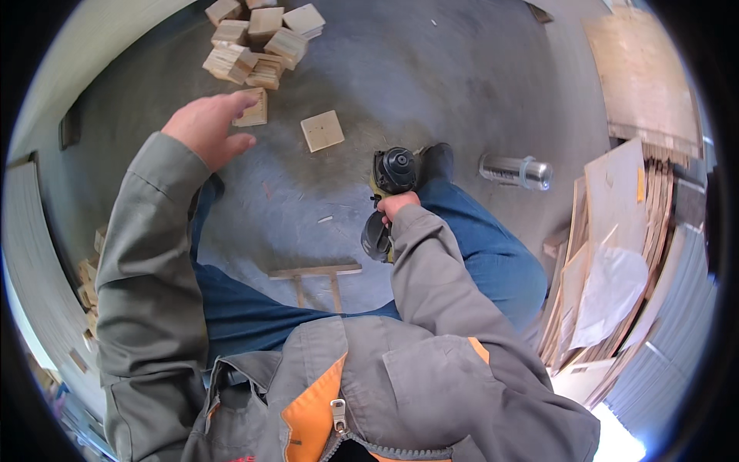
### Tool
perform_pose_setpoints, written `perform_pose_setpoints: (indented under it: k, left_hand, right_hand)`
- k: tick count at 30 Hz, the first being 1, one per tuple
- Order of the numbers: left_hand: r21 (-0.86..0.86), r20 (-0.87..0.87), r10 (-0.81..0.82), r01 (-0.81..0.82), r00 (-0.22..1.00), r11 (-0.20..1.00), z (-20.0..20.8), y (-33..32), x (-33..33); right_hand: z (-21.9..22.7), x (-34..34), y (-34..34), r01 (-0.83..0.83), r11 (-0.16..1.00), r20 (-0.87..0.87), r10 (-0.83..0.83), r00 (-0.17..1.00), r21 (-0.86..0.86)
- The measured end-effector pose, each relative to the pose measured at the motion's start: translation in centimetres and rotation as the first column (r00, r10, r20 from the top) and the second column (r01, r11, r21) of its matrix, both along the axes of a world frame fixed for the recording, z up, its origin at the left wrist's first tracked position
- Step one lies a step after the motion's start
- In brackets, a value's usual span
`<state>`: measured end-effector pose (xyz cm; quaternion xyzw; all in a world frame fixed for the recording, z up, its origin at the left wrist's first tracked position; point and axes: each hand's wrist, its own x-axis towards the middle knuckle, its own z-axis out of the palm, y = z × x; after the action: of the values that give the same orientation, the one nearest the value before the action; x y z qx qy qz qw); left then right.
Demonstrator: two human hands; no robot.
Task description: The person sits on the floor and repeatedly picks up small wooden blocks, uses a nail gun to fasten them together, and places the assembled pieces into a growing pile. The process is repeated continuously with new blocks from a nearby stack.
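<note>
1. Right grip point(398, 206): we see it closed around the handle of a power tool point(396, 168), presumably for one-handed balance;
2. Left grip point(202, 131): open, fingers spread over the near block point(252, 115); contact we cannot tell;
3. Lone block point(322, 132): flat on the floor point(462, 85), apart from the block pile point(264, 48), probably for easy reach;
4. Steel bottle point(508, 170): perhaps set clear of the tool; contents hidden from us.

Right fingers point(399, 204) around power tool point(396, 171), blocks point(265, 29) (piled)
</note>
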<state>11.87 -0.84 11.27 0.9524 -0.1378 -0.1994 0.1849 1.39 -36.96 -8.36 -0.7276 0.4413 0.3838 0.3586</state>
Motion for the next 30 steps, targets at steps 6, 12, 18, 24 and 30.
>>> perform_pose_setpoints:
  k: [6,12,18,24,30]
  left_hand:
    - [0.166,-0.189,0.043,-0.011,0.981,0.986,-6.2,-1.4,1.3]
    - [0.174,-0.189,0.055,-0.022,0.98,0.984,-13.9,-3.4,1.8]
    - [0.062,-0.157,0.152,-0.143,0.976,0.988,-19.5,-8.2,0.6]
    - [0.027,-0.07,0.156,-0.155,0.985,0.988,-24.3,-11.0,-0.7]
    - [0.057,-0.056,0.188,-0.184,0.981,0.981,-26.1,-11.5,-1.1]
  right_hand:
    - [-0.3,0.1,-2.0,0.064,0.996,0.001,-0.064,0.998,0.062]
    - [-0.9,-0.2,-2.8,0.093,0.992,0.038,-0.097,0.995,0.088]
    - [-1.2,0.0,-3.0,0.017,0.995,0.018,-0.019,1.0,0.096]
    - [-2.3,-0.5,-3.5,-0.064,0.991,0.003,0.065,0.998,0.121]
    - [-0.5,0.3,-2.7,-0.002,0.996,-0.007,0.002,1.0,0.088]
